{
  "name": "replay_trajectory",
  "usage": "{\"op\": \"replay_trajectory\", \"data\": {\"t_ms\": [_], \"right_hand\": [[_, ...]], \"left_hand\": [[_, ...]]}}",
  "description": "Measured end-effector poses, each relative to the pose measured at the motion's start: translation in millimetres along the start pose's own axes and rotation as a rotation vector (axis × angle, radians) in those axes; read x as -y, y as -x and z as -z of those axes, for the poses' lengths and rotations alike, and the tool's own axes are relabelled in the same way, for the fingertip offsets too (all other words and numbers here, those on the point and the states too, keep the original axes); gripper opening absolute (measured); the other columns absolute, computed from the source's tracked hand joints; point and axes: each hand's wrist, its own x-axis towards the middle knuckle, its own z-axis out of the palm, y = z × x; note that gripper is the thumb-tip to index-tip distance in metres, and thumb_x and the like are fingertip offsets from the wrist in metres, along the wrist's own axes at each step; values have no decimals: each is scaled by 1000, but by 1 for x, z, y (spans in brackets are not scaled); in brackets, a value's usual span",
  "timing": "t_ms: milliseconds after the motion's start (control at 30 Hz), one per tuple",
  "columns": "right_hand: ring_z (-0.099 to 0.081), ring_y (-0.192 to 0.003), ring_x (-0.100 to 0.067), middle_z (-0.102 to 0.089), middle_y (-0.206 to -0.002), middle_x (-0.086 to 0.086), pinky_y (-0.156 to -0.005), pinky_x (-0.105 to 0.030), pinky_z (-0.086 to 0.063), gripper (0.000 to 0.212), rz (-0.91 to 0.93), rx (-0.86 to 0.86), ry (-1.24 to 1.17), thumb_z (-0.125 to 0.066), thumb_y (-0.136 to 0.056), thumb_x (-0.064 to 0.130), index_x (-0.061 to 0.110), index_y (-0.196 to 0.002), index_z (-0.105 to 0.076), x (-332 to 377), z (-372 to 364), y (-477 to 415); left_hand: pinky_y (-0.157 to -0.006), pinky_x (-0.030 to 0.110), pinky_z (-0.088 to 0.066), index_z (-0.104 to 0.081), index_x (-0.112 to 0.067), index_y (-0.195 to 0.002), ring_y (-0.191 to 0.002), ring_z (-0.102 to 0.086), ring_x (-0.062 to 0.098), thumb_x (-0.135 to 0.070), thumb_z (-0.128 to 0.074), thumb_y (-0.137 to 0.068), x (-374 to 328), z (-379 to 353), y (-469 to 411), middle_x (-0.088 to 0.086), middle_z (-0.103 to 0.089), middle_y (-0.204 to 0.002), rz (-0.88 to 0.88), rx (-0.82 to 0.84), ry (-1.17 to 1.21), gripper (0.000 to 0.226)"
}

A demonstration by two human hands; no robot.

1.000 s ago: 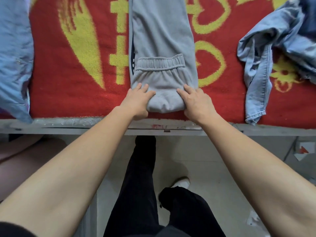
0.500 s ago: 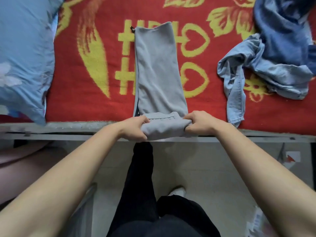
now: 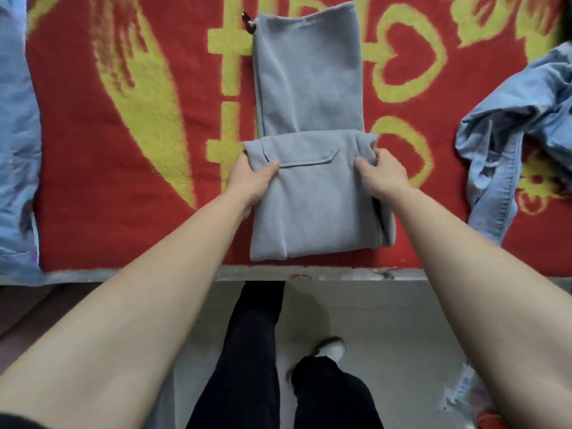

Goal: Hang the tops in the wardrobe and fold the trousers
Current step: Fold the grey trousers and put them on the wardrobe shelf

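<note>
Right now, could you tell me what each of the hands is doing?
Left hand: closed on the left edge of the grey trousers.
Right hand: closed on their right edge.

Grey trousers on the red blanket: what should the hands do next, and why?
Probably fold the gripped section forward once more. The left hand and right hand pinch the far corners of the folded part of the grey trousers, while a long single stretch lies flat beyond it on the red blanket, unfolded.
</note>
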Motion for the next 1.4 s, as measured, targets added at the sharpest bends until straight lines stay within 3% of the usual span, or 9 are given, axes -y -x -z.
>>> {"op": "replay_trajectory", "data": {"t_ms": [267,400,700,833,933,1067,1167,1267,1400], "right_hand": [[-47,-126,-40,-49,-136,-19,-98,-45,-38,41,-71,-268,24,-38,-104,28,14,-142,-42,4,-40,11],[-34,-139,-37,-36,-150,-18,-114,-44,-27,62,-210,-265,-138,-48,-94,21,14,-152,-29,33,-30,-10],[-54,-124,-21,-53,-139,-5,-102,-39,-47,98,24,-98,-352,-71,-73,47,11,-153,-27,128,27,-106],[-75,-87,-17,-75,-106,-5,-60,-24,-54,82,-8,97,-537,-84,-56,51,9,-123,-63,145,44,-128],[-76,-81,-19,-78,-90,-6,-69,-33,-61,39,60,169,-631,-81,-70,23,7,-105,-71,143,53,-122],[-69,-85,-14,-76,-96,-7,-80,-36,-57,29,304,60,-678,-72,-70,4,11,-97,-75,133,74,-99],[-65,-85,-8,-75,-95,-1,-76,-31,-55,31,482,87,-614,-73,-72,0,12,-101,-74,109,83,-65],[-53,-68,1,-62,-69,15,-62,-24,-43,25,568,64,-342,-72,-78,5,27,-74,-63,63,78,-34],[-57,-82,-33,-62,-82,-8,-69,-40,-45,6,815,-27,258,-59,-73,13,16,-75,-63,-5,51,8]], "left_hand": [[-97,45,-52,-64,-14,-116,-104,-67,17,-22,-71,-88,19,27,-25,1,-71,-110,-15,131,-48,30],[-99,35,-49,-52,-19,-127,-106,-62,13,-31,-81,-71,-5,23,-38,-3,-62,-116,59,112,-21,64],[-63,23,-52,-57,-11,-120,-87,-70,10,-30,-78,-80,-111,-1,-133,1,-71,-107,70,28,211,49],[-52,18,-50,-64,-12,-100,-73,-72,9,-18,-78,-78,-148,-7,-149,0,-73,-91,9,38,215,26],[-60,27,-53,-64,-13,-75,-64,-65,19,-2,-71,-67,-161,-8,-138,6,-67,-72,-32,52,298,15],[-87,45,-52,-70,2,-104,-93,-66,34,6,-57,-65,-159,6,-108,26,-68,-108,-122,260,367,41],[-95,51,-43,-62,9,-113,-113,-59,39,6,-57,-66,-143,23,-79,35,-58,-122,-170,400,231,48],[-71,27,-43,-62,-6,-86,-82,-52,16,6,-66,-63,-115,34,-30,14,-59,-88,-182,305,0,26],[-67,27,-44,-67,-11,-83,-77,-57,18,-9,-60,-58,-62,30,37,12,-65,-84,-324,384,-517,26]]}}
